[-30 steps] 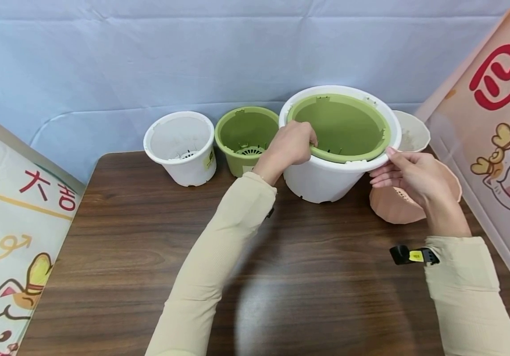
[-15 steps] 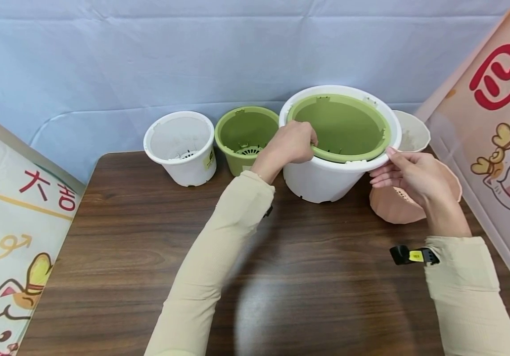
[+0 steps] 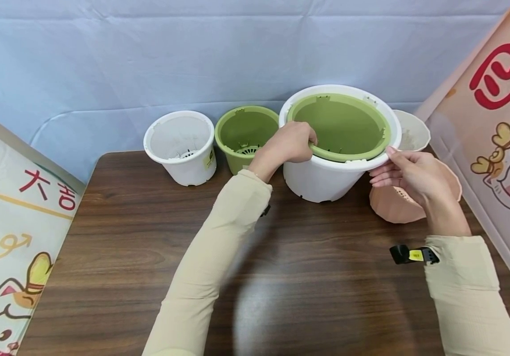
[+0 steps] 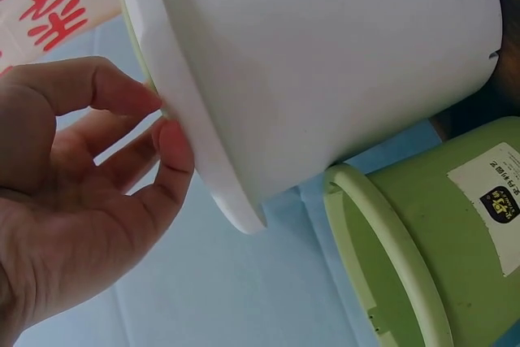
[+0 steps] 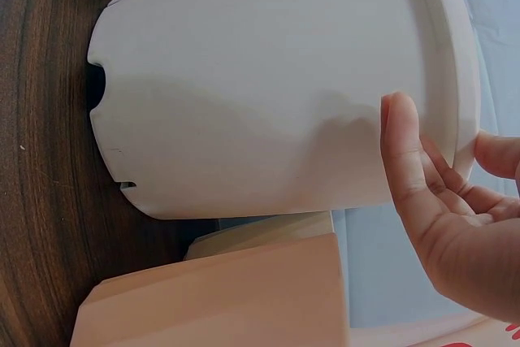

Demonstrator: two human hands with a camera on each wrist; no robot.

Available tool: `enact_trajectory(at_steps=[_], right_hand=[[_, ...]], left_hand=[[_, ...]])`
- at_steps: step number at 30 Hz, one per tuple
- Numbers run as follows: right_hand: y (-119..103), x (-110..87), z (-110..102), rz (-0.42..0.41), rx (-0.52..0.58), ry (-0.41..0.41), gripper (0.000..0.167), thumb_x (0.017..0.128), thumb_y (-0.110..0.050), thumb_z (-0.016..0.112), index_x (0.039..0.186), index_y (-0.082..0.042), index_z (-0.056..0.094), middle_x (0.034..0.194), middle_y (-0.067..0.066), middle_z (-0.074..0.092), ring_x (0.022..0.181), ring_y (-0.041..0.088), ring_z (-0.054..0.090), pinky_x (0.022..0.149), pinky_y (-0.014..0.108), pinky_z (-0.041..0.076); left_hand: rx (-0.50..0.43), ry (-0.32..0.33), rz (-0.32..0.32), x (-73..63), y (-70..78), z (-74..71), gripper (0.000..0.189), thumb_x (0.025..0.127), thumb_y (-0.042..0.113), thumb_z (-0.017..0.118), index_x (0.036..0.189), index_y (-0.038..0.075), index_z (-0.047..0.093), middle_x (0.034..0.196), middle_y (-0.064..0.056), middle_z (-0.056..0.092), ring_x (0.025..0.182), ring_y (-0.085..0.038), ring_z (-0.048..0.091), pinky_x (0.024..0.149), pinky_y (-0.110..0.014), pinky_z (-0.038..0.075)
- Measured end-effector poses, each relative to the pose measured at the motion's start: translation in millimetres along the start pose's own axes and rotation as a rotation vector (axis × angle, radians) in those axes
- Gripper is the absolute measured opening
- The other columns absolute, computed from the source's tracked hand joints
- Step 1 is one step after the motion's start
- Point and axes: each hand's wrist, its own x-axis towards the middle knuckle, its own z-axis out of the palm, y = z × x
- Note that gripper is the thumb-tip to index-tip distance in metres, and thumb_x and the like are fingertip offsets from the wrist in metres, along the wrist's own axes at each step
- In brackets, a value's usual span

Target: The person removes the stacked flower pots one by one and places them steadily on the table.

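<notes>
A large green flower pot (image 3: 344, 123) sits nested inside a large white flower pot (image 3: 317, 180), its rim slightly below the white one. At the front left, my left hand (image 3: 292, 142) pinches the green pot's rim with thumb and index finger; in the left wrist view the left hand (image 4: 89, 160) has its thumb tip overlapping the white rim. My right hand (image 3: 415, 175) holds the white pot's rim on the right, thumb on top and fingers beneath. From the right wrist, the right hand (image 5: 463, 217) shows one finger extended along the white pot's outer wall (image 5: 268, 87).
Left of the large pots stand a smaller green pot (image 3: 237, 160) and a smaller white pot (image 3: 188, 170). Under my right hand is a peach scalloped pot (image 3: 394, 210), with a cream pot (image 3: 415, 131) behind it. The brown wooden table (image 3: 148, 262) meets a pale blue cloth backdrop (image 3: 148, 59).
My left wrist and forearm have shifted slightly left and lower, while the fingers stay at the same rim. The right hand and the pots look unmoved.
</notes>
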Motion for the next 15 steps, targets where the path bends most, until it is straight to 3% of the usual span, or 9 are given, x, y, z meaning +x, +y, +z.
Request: enact_trajectory(at_steps=[6,15], right_hand=[[-0.5,0.1,0.3,-0.001,0.002,-0.001,0.026,0.092,-0.022,0.052,0.085,0.001,0.063,0.071,0.018,0.065,0.062,0.027,0.066,0.059,0.036,0.055],[-0.3,0.1,0.8,0.007,-0.012,0.009,0.026,0.092,-0.023,0.052,0.085,0.000,0.063,0.071,0.017,0.065,0.062,0.026,0.066,0.059,0.036,0.055]], left_hand=[[-0.018,0.024,-0.012,0.8,-1.3,0.4,0.035,0.083,0.003,0.049,0.111,0.014,0.066,0.115,0.004,0.060,0.097,-0.011,0.048,0.077,-0.020,0.040],[-0.024,0.074,0.024,-2.3,-4.5,2.9,0.035,0.083,0.002,0.047,0.112,0.011,0.065,0.116,0.001,0.059,0.098,-0.011,0.047,0.081,-0.020,0.038]])
